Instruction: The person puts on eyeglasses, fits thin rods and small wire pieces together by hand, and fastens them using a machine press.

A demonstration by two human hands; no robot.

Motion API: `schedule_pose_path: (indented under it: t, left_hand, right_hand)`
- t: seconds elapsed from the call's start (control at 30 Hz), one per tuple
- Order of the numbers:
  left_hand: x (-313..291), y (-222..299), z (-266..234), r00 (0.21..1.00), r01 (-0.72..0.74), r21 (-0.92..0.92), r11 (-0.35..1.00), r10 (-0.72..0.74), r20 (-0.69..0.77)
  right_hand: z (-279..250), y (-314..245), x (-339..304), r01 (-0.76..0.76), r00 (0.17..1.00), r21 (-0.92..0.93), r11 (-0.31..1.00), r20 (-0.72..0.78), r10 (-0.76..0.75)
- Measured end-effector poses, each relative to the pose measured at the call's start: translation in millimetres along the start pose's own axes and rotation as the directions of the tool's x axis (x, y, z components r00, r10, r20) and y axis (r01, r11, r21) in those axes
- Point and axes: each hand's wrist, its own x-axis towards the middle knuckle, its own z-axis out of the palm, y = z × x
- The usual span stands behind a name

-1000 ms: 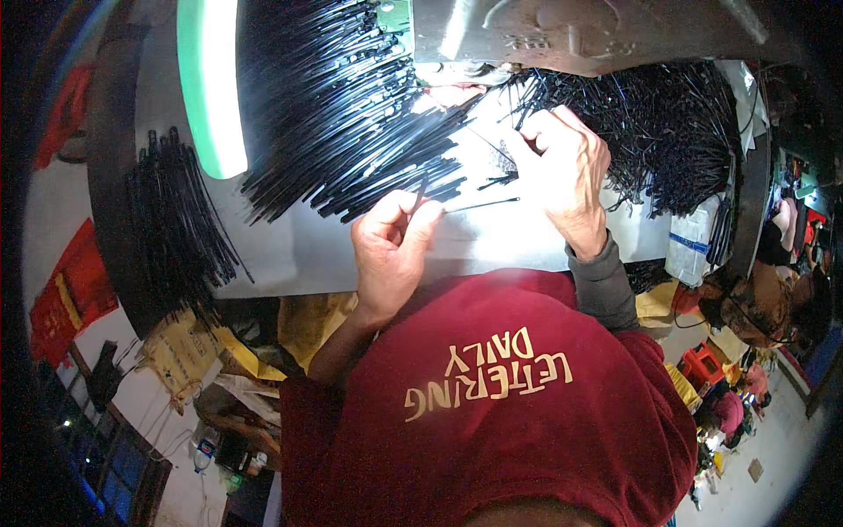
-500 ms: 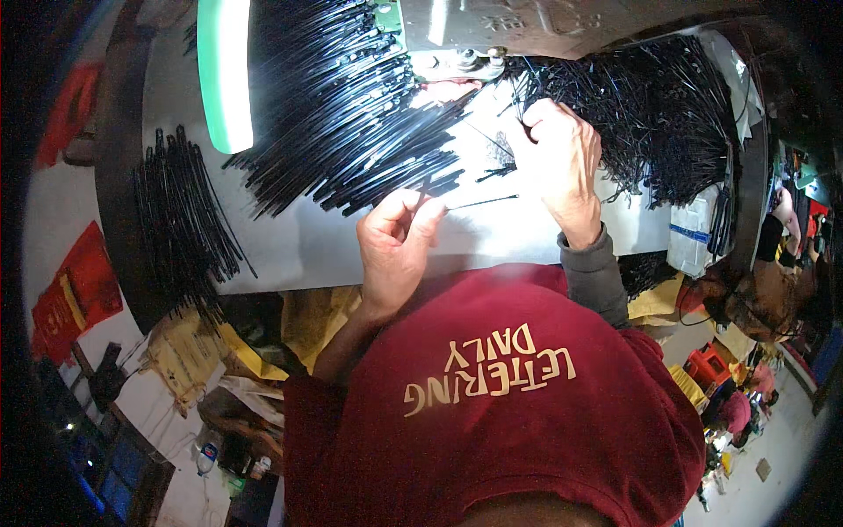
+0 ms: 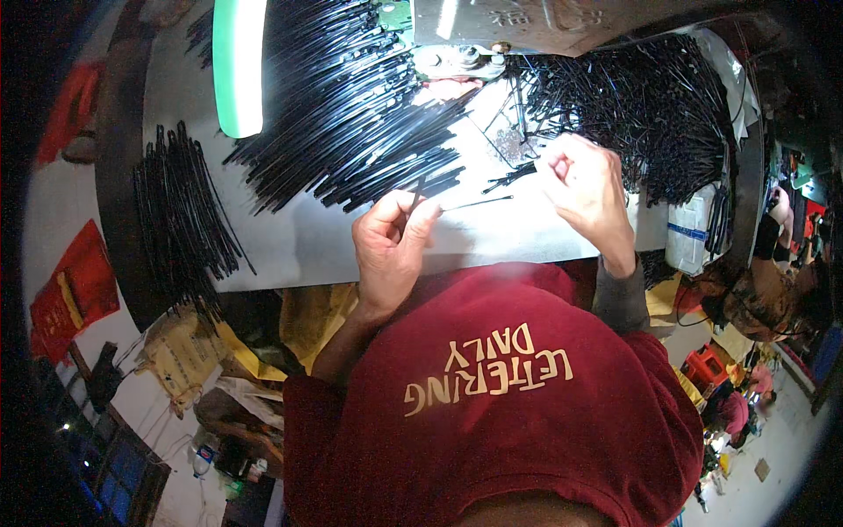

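My left hand (image 3: 389, 241) is closed at the front edge of the worktable, thumb and forefinger pinching a thin black wire (image 3: 479, 203) that sticks out to the right and has a small knob at its tip. A short dark piece also rises from between these fingers. My right hand (image 3: 587, 189) is curled to the right of the wire's tip, fingertips drawn together; whether they hold anything is hard to make out. Just left of it lie a few loose black wires (image 3: 509, 178). A large fanned stack of straight black wires (image 3: 351, 132) lies beyond my left hand.
A tangled heap of black wires (image 3: 650, 114) fills the right of the white table surface (image 3: 299, 255). Another bundle (image 3: 189, 206) overhangs the left edge. A metal machine (image 3: 527, 26) with a fitting stands at the back. A bright lamp (image 3: 239, 70) hangs above the stack.
My right hand has moved right and toward me, away from the loose wires by the machine. My left hand holds the wire in nearly the same place.
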Motion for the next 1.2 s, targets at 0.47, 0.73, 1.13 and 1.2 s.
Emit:
schedule_pose_path:
  t: [0.47, 0.73, 1.13, 1.2]
  left_hand:
    - [-2, 7, 13, 1.000, -0.011, 0.082, 0.997, 0.010, 0.014]
    - [-2, -2, 6, 0.998, 0.035, 0.117, 0.992, -0.041, 0.052]
    - [2, 5, 15, 0.994, -0.015, 0.206, 0.978, -0.008, 0.111]
    - [2, 6, 15, 0.993, -0.004, 0.202, 0.979, -0.021, 0.120]
  right_hand:
    - [28, -1, 20, 0.137, 0.968, -0.178, 0.974, -0.185, -0.170]
    - [7, 13, 6, -0.055, 0.996, 0.230, 0.972, -0.049, 0.068]
    - [-28, 25, -23, -0.134, 0.968, 0.077, 0.988, 0.224, 0.114]
    - [-32, 24, -22, -0.104, 0.963, 0.019, 0.994, 0.253, 0.096]
